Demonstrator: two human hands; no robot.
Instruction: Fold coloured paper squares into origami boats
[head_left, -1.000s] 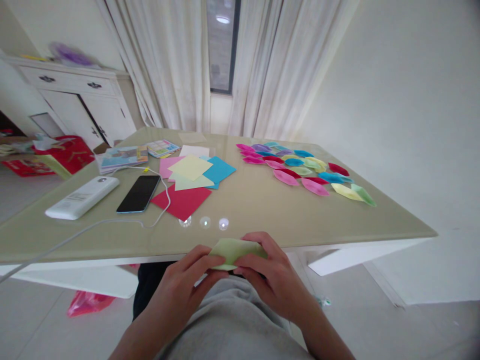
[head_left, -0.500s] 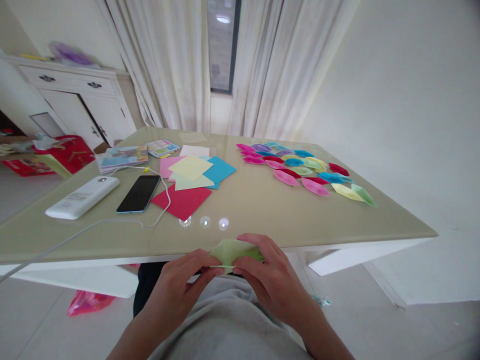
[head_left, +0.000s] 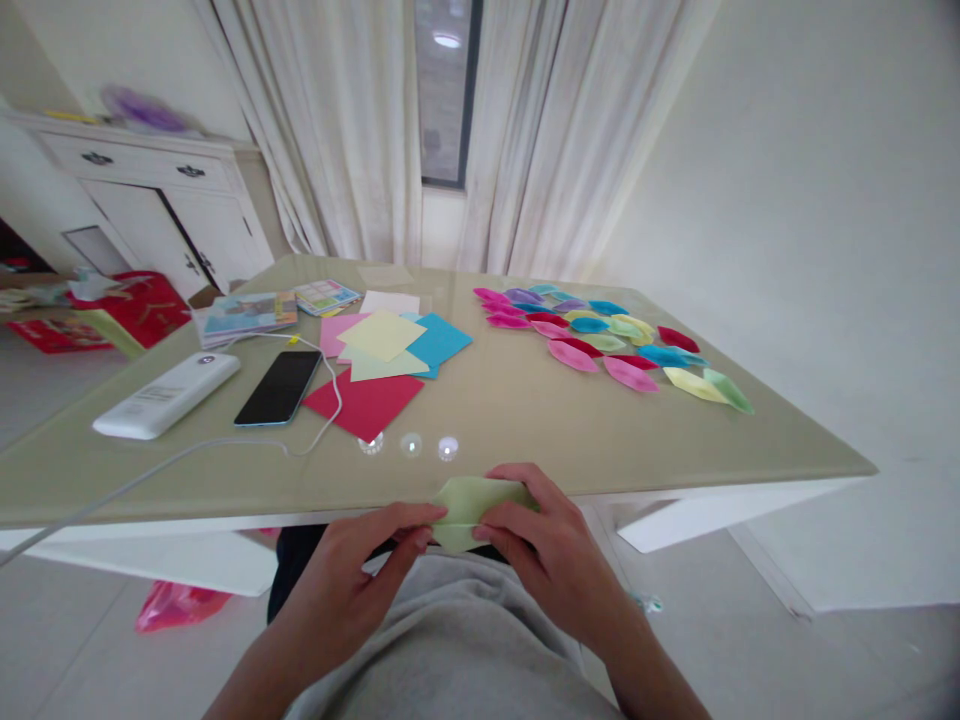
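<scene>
Just off the table's near edge, a light green folded paper (head_left: 471, 503) is held between my two hands. A crease or folded ridge runs across it. My left hand (head_left: 367, 565) pinches its left end between thumb and forefinger. On the other end, my right hand (head_left: 551, 550) is closed, with its thumb on the near side and fingers over the far edge. Part of the paper is hidden under the right fingers. Farther right on the table, several folded paper pieces (head_left: 573, 355) in pink, red, blue, yellow and green lie in rows, shaped like pointed petals.
Flat paper squares (head_left: 384, 335) in several colours lie left of centre, with a red square (head_left: 365, 402) nearest me. Beside them are a black phone (head_left: 277, 388), a white power bank (head_left: 166, 395) with a white cable (head_left: 330, 410), and booklets (head_left: 249, 312). The table (head_left: 510, 430) has a straight near edge.
The green paper and my right hand have shifted slightly right. My left thumb and forefinger have slid toward the paper's left end, and more of its near face shows.
</scene>
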